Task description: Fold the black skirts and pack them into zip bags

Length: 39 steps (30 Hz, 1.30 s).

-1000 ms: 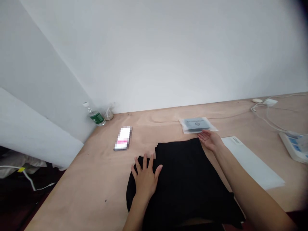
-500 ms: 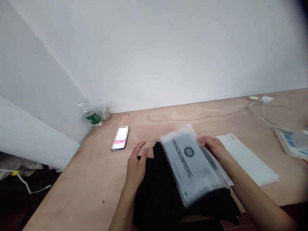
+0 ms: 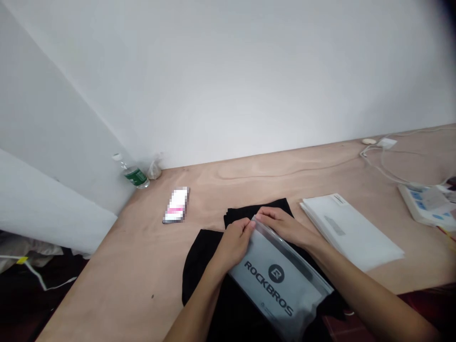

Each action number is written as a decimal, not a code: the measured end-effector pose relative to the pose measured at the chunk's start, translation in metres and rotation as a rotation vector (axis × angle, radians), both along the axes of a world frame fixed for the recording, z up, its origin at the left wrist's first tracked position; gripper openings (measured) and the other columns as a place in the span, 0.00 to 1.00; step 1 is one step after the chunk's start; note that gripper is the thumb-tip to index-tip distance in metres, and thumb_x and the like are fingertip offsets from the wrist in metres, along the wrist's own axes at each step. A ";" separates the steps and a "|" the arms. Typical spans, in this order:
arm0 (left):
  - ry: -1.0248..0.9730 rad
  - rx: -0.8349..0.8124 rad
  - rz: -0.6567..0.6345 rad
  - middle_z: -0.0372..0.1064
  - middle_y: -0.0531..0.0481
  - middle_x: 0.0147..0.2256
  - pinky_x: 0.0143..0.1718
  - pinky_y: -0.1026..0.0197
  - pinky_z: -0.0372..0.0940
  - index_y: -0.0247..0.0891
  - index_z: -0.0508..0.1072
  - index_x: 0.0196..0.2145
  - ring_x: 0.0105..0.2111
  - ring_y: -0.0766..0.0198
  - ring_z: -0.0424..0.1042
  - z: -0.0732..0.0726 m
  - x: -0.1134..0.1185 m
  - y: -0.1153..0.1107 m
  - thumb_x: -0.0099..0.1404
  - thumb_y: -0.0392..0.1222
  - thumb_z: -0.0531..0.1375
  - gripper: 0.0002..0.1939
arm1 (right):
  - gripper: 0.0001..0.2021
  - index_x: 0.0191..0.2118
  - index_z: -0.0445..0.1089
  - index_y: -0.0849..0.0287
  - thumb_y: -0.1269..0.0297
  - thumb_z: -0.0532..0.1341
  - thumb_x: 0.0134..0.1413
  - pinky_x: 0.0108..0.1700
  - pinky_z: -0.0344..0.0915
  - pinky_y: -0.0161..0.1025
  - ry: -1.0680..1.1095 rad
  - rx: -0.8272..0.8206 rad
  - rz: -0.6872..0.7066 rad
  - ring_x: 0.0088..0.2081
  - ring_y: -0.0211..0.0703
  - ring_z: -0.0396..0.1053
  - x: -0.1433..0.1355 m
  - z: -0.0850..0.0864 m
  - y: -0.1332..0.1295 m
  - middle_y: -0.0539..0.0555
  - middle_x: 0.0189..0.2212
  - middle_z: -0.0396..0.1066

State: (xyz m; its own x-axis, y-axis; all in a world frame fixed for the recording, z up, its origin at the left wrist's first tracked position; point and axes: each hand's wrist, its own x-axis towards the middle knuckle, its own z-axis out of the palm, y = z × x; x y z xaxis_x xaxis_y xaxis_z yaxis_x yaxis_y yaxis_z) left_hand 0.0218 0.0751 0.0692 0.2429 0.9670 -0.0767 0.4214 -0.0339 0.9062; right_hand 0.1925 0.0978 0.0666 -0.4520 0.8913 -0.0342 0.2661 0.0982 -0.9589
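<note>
A frosted plastic zip bag printed "ROCKBROS" lies tilted between my hands, with something grey or dark showing through it. My left hand pinches its upper left corner. Right beside it, my right hand grips the same corner along the zip edge, the fingertips of both hands almost touching. Under the bag and my forearms spreads a folded black cloth garment; its exact kind cannot be made out.
To the right rests a stack of white frosted bags. A power strip and white cables lie further right. At the left are a phone, a water bottle and a small knotted plastic bag on the wooden table.
My left hand has moved right from the black cloth and taken hold of the bag's corner. My right hand has shifted left along the edge, and the bag has turned and come lower.
</note>
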 end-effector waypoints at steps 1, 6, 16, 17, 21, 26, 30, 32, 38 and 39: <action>-0.005 -0.003 0.014 0.56 0.56 0.20 0.24 0.65 0.50 0.38 0.57 0.18 0.23 0.67 0.56 0.000 0.000 0.000 0.61 0.50 0.51 0.18 | 0.14 0.25 0.62 0.58 0.55 0.52 0.56 0.28 0.52 0.34 -0.027 0.024 0.017 0.26 0.35 0.55 -0.001 0.002 0.002 0.47 0.23 0.58; -0.057 -0.046 0.148 0.54 0.57 0.18 0.21 0.66 0.49 0.38 0.60 0.19 0.20 0.69 0.54 -0.004 -0.024 0.007 0.59 0.52 0.53 0.18 | 0.13 0.23 0.61 0.59 0.59 0.53 0.55 0.27 0.51 0.34 -0.112 0.010 0.131 0.26 0.34 0.54 0.015 0.007 -0.002 0.46 0.22 0.57; -0.211 -0.152 0.317 0.56 0.57 0.17 0.18 0.68 0.49 0.35 0.66 0.23 0.17 0.70 0.55 -0.024 -0.058 0.010 0.55 0.56 0.56 0.19 | 0.11 0.23 0.63 0.59 0.61 0.55 0.53 0.28 0.54 0.33 -0.142 -0.065 0.165 0.25 0.33 0.57 0.051 0.003 -0.015 0.46 0.21 0.59; -0.221 -0.154 0.329 0.56 0.57 0.17 0.18 0.68 0.49 0.35 0.66 0.23 0.17 0.70 0.55 -0.025 -0.058 0.009 0.55 0.56 0.56 0.19 | 0.11 0.23 0.63 0.59 0.61 0.55 0.53 0.29 0.56 0.33 -0.129 -0.097 0.159 0.25 0.33 0.59 0.052 0.002 -0.016 0.46 0.21 0.60; -0.262 -0.150 0.391 0.57 0.58 0.16 0.18 0.68 0.49 0.34 0.66 0.22 0.17 0.71 0.55 -0.025 -0.062 0.010 0.54 0.55 0.58 0.19 | 0.10 0.25 0.62 0.58 0.59 0.54 0.52 0.31 0.65 0.38 0.004 -0.364 0.115 0.27 0.39 0.70 0.056 -0.004 -0.020 0.48 0.22 0.68; -0.354 -0.074 0.546 0.59 0.58 0.18 0.18 0.69 0.51 0.34 0.66 0.23 0.18 0.71 0.57 -0.024 -0.059 0.012 0.54 0.53 0.59 0.17 | 0.15 0.31 0.63 0.57 0.50 0.55 0.52 0.34 0.68 0.43 0.354 -0.473 -0.113 0.31 0.42 0.72 0.050 -0.019 -0.025 0.53 0.30 0.73; -0.477 0.040 0.720 0.68 0.55 0.31 0.26 0.68 0.61 0.39 0.65 0.39 0.27 0.69 0.67 -0.026 -0.024 -0.011 0.62 0.55 0.48 0.18 | 0.22 0.45 0.62 0.51 0.42 0.53 0.50 0.43 0.66 0.48 0.763 -0.486 -0.290 0.45 0.49 0.69 0.024 -0.032 -0.039 0.56 0.49 0.67; -0.564 0.007 0.631 0.69 0.52 0.34 0.29 0.66 0.64 0.40 0.65 0.42 0.29 0.67 0.69 -0.028 -0.004 -0.029 0.63 0.54 0.49 0.17 | 0.22 0.49 0.61 0.50 0.47 0.56 0.50 0.47 0.64 0.49 0.823 -0.490 -0.367 0.48 0.51 0.67 0.011 -0.034 -0.046 0.56 0.52 0.65; -0.391 0.041 0.402 0.70 0.50 0.36 0.34 0.65 0.64 0.38 0.71 0.35 0.34 0.66 0.69 -0.018 -0.008 -0.045 0.62 0.46 0.56 0.10 | 0.16 0.44 0.67 0.53 0.63 0.64 0.46 0.48 0.64 0.51 0.820 -0.504 -0.478 0.45 0.51 0.69 0.017 -0.025 -0.048 0.54 0.44 0.72; -0.365 0.072 0.430 0.71 0.50 0.36 0.32 0.66 0.64 0.38 0.71 0.36 0.33 0.67 0.69 -0.013 -0.014 -0.041 0.61 0.45 0.56 0.09 | 0.16 0.43 0.67 0.53 0.63 0.64 0.46 0.47 0.64 0.51 0.797 -0.504 -0.446 0.44 0.51 0.69 0.022 -0.024 -0.048 0.54 0.43 0.72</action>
State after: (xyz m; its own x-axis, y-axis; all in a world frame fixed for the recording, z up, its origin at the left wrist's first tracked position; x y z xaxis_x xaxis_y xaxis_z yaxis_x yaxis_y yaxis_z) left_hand 0.0078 0.0343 0.0559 -0.1752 0.9845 0.0083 0.0713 0.0043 0.9974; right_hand 0.2147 0.0496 0.0431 -0.1403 0.9484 -0.2844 -0.5485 -0.3135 -0.7751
